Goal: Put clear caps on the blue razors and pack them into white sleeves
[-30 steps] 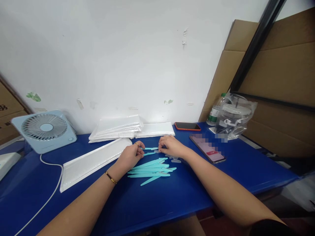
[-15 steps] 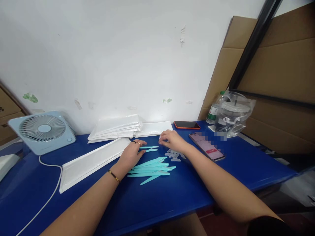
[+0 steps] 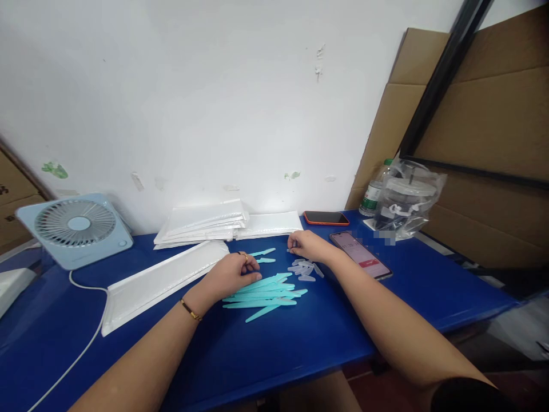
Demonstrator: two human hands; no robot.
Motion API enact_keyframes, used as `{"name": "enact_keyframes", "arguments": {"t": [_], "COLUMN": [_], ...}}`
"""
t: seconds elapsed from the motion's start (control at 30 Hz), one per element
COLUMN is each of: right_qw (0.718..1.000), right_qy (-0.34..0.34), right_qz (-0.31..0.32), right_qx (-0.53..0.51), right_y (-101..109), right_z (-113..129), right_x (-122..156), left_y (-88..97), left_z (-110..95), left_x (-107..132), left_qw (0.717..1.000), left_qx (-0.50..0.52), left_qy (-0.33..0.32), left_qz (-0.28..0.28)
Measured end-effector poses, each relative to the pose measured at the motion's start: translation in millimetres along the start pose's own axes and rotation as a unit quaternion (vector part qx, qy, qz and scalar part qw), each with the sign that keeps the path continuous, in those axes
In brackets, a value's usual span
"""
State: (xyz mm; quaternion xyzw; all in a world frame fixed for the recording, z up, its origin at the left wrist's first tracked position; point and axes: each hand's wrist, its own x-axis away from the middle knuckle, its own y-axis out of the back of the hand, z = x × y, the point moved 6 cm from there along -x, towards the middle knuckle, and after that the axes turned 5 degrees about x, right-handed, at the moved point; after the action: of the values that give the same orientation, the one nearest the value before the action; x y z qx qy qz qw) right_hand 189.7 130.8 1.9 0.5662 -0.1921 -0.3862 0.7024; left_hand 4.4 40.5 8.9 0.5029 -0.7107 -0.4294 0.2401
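Observation:
A pile of several teal plastic sticks (image 3: 268, 293) lies on the blue table (image 3: 300, 343). My left hand (image 3: 229, 274), with a ring and a gold bracelet, rests at the pile's upper left end. Its fingers are curled and the thumb presses on a stick. Two more teal sticks (image 3: 263, 256) lie apart just beyond it. My right hand (image 3: 306, 246) hovers above a cluster of small clear caps (image 3: 304, 269), fingertips pinched together; what they hold is too small to see.
White padded envelopes (image 3: 201, 224) are stacked by the wall, and one long envelope (image 3: 158, 281) lies to the left. A small fan (image 3: 77, 228) and its cable (image 3: 86, 337) are far left. Two phones (image 3: 326, 218) (image 3: 362, 256), a bottle (image 3: 372, 197) and a bagged item (image 3: 405, 203) sit to the right.
My left hand pulled back from the two separate sticks to the pile. My right hand let go of them and shifted right, above the clear caps.

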Motion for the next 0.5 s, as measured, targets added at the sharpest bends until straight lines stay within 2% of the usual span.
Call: {"name": "enact_keyframes", "arguments": {"t": [0.07, 0.13, 0.2, 0.3, 0.5], "right_qw": [0.999, 0.997, 0.993, 0.99, 0.992], "right_qy": [-0.025, -0.051, -0.068, -0.073, -0.055], "right_qz": [0.013, 0.025, 0.042, 0.059, 0.047], "right_qx": [-0.03, -0.057, -0.081, -0.1, -0.1], "right_y": [-1, -2, -4, -5, -4], "right_z": [-4, -8, -12, -14, -10], "right_x": [1, 2, 3, 3, 5], "left_y": [-7.1, -11.1, -12.1, -9.6, -7.0], "left_z": [-4, -6, -8, -13, -18], "left_x": [3, 4, 4, 3, 2], "left_qw": [0.998, 0.997, 0.997, 0.998, 0.986], "left_qx": [0.023, 0.027, 0.013, -0.032, -0.156], "left_qy": [0.015, 0.029, 0.03, -0.002, -0.045], "left_qz": [0.054, 0.071, 0.068, 0.048, 0.027]}}
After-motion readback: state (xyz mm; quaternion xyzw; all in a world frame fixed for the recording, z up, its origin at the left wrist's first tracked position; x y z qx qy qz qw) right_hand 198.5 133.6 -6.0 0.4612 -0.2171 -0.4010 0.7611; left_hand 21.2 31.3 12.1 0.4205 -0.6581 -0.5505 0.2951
